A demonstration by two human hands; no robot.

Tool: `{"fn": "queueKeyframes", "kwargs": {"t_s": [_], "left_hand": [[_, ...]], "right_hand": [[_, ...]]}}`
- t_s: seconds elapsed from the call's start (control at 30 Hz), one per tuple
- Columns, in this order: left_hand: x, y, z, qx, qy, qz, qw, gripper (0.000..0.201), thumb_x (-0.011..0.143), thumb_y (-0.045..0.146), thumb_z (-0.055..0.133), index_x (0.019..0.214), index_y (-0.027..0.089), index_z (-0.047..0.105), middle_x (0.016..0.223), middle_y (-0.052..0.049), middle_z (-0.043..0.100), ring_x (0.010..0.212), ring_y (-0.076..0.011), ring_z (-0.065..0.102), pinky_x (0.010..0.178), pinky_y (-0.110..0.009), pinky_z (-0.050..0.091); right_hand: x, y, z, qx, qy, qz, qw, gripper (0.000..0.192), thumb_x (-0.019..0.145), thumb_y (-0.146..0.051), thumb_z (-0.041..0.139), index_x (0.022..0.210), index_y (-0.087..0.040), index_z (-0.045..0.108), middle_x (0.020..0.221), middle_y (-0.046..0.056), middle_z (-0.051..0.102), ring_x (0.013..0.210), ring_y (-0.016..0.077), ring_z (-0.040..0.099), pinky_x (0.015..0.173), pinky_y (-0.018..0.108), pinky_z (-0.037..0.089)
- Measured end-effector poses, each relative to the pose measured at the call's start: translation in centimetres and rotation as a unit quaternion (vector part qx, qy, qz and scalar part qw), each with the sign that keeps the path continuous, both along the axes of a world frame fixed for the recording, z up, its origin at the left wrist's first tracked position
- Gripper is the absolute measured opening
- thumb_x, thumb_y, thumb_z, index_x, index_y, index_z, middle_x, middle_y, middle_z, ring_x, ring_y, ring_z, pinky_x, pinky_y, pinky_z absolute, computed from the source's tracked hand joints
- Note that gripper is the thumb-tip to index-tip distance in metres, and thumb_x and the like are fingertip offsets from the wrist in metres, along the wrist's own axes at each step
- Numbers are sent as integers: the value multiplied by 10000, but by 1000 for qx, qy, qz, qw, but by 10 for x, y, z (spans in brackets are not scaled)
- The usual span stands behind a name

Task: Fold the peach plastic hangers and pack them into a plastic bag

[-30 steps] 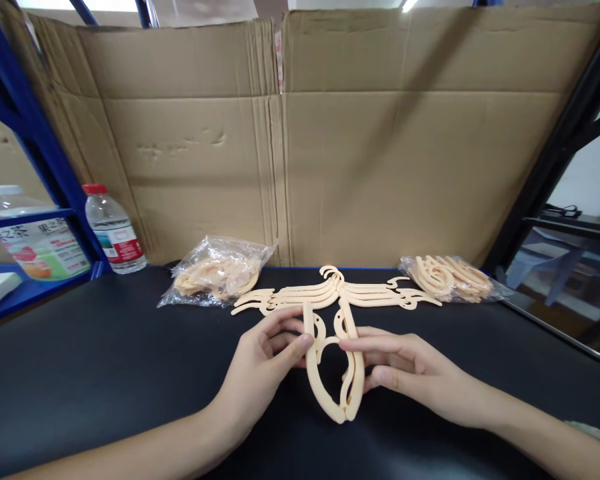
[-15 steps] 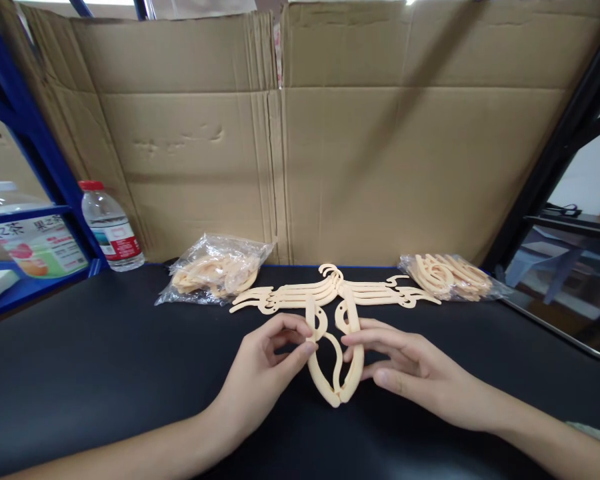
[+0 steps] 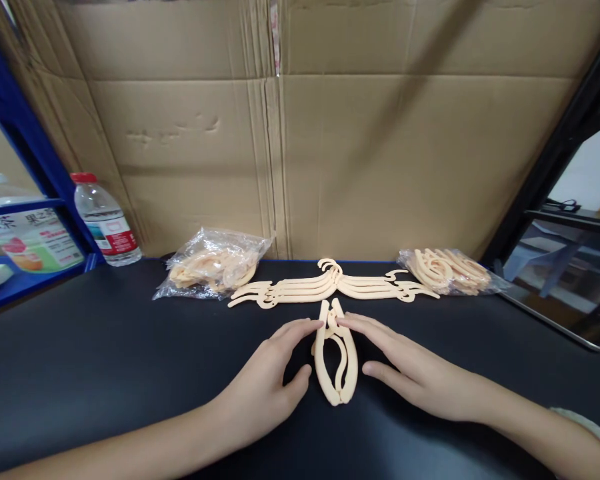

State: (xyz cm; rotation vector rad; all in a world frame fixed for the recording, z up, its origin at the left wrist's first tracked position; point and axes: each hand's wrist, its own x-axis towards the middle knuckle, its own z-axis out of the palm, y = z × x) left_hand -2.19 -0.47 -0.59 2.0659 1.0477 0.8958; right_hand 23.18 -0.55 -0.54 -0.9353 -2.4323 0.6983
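Cream hanger (image 3: 351, 367), now folded narrower

A folded hanger (image 3: 350, 363) is between the left grip (image 3: 266, 381) and the right grip (image 3: 416, 375); whether it rests on the surface (image 3: 145, 353) is hard to tell. Behind it lie overlapping hangers (image 3: 335, 283), with 1 bag (image 3: 213, 263) to their left and a 2nd bag (image 3: 453, 272) to their right, parts (image 3: 237, 265) inside both. Farther left, a bottle (image 3: 109, 230) stands beside a rack (image 3: 33, 160). Cardboard (image 3: 380, 160) stands behind the bags.

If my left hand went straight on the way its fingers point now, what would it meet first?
Your left hand would most likely meet the folded hanger first; the two seem to touch, though depth is hard to judge.
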Motion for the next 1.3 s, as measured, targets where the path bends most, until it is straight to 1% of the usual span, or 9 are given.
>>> {"fn": "queueKeyframes", "kwargs": {"t_s": [0.07,0.13,0.27,0.33,0.4,0.5,0.8,0.97,1.3], "left_hand": [[-1,1,-3,3,24,2,1000,551,744,118,556,1268,288,546,1285,-45,597,1198,-264,531,1069,-455,367],[-2,0,-4,7,50,6,999,556,756,134,561,1291,280,517,1294,-54,588,1198,-270,530,1059,-450,378],[-4,-2,-3,43,85,2,995,540,777,156,560,1299,262,473,1312,-62,557,1208,-256,514,1057,-418,382],[-5,-3,-2,63,90,-10,994,474,777,165,572,1237,254,495,1284,-68,556,1196,-249,513,1048,-403,389],[-6,-4,-1,73,95,-24,993,381,774,172,583,1143,243,520,1237,-75,560,1166,-248,520,1027,-396,405],[-6,-4,-1,64,107,-37,992,307,776,164,578,1069,236,521,1175,-73,563,1114,-239,536,988,-388,429],[-9,2,1,60,130,-36,989,273,792,138,549,1042,233,494,1193,-58,533,1131,-214,511,1006,-374,409],[-8,2,2,63,129,-35,989,276,777,118,547,1023,230,493,1177,-47,537,1117,-201,515,998,-364,414],[-8,4,1,63,117,-42,990,263,754,106,563,974,230,491,1174,-47,536,1121,-203,514,994,-357,409]], "right_hand": [[2,2,-2,18,-16,-13,1000,592,946,-287,451,1483,-279,200,1525,73,296,1411,224,236,1144,500,244],[3,2,0,34,-24,-25,999,568,948,-302,452,1472,-279,236,1502,78,340,1385,227,296,1128,489,291],[1,-3,11,71,-30,-29,997,421,946,-287,459,1365,-263,431,1274,85,561,1197,218,499,1024,430,429],[0,-6,15,73,-42,-19,996,360,946,-264,458,1304,-260,497,1162,74,606,1120,210,531,979,411,455],[-2,-7,17,70,-54,0,996,341,947,-233,447,1280,-262,518,1145,68,604,1118,205,520,983,405,446],[-2,-7,16,67,-61,23,996,363,947,-206,432,1297,-269,508,1213,64,574,1182,197,482,1030,396,413],[2,-4,12,25,-74,27,997,440,948,-234,442,1387,-266,429,1375,66,477,1305,189,392,1116,386,328],[5,-2,7,13,-70,29,997,438,950,-274,446,1388,-267,434,1416,67,445,1337,207,355,1132,412,295],[5,-2,8,16,-61,34,997,467,947,-251,451,1408,-311,401,1419,47,437,1327,199,367,1122,404,307]]}}
